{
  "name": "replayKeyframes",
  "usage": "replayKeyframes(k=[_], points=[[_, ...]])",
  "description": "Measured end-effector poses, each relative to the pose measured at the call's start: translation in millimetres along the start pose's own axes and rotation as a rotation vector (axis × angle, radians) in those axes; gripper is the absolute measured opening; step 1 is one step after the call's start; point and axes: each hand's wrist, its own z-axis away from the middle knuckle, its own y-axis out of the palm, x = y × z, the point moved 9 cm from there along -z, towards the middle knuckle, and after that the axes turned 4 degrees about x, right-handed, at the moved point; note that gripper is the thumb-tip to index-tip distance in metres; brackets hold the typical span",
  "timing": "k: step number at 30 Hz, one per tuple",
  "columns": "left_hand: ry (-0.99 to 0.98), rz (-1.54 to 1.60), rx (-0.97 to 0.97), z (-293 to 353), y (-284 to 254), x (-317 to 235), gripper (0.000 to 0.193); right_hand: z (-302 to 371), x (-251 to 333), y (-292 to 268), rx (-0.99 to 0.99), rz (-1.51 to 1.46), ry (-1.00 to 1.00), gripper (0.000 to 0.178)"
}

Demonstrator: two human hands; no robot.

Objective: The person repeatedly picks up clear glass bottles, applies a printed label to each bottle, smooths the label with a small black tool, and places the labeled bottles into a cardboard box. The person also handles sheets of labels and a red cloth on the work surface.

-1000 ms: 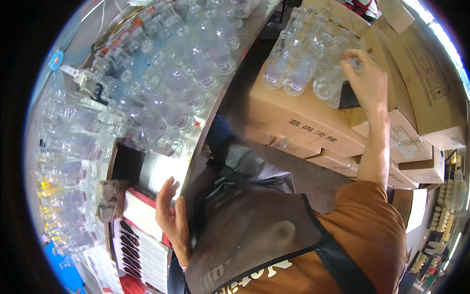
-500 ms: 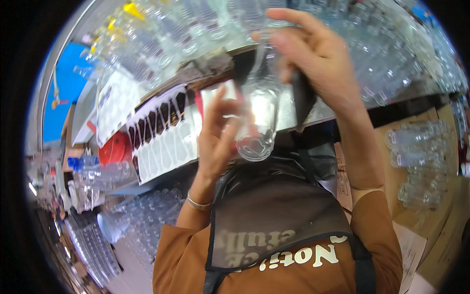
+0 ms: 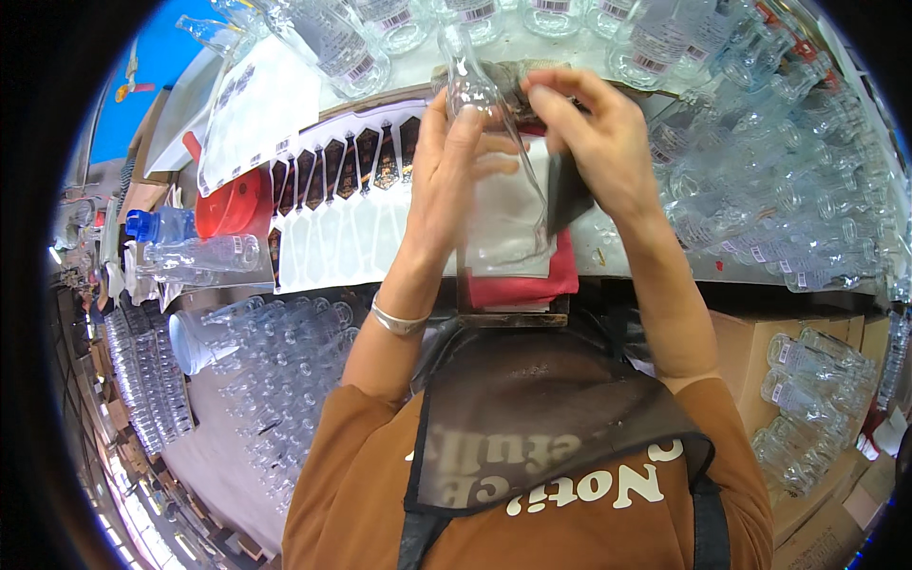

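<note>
A clear glass bottle (image 3: 467, 90) is in my left hand (image 3: 442, 180), tilted with its neck pointing away from me. My left thumb and fingers close around its shoulder; the lower body is see-through and smeared by motion. Just right of the bottle is my right hand (image 3: 608, 142), its thumb and forefinger nearly together near the bottle's shoulder. A dark flat piece (image 3: 570, 198) sticks out below the right palm, held under the curled fingers, which are partly hidden. Beneath the bottle lies a white folded cloth (image 3: 508, 252) on a red cloth (image 3: 560, 273).
Left of the cloths lie sheets of dark bottle-shaped labels (image 3: 353, 161). A red dish (image 3: 228, 207) and a blue-capped clear bottle (image 3: 171, 226) stand farther left. Many glass bottles (image 3: 779, 190) line the right, with more in a cardboard box (image 3: 746, 351). A brown rag (image 3: 508, 76) lies beyond.
The bottle has moved away from my body and now rests in my left hand. My right hand has left its neck and come lower. My view has shifted.
</note>
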Motion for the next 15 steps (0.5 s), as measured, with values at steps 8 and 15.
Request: replayKeyframes(k=[8, 15], points=[[-0.253, 0.234, 0.093, 0.1, -2.2, 61.5, 0.068, 98.9, -49.5, 15.7, 0.167, 0.115, 0.265, 0.065], [0.046, -0.364, 0.005, 44.8, 9.8, 9.1, 0.072, 103.7, -36.1, 14.0, 0.123, 0.274, 0.120, 0.066]])
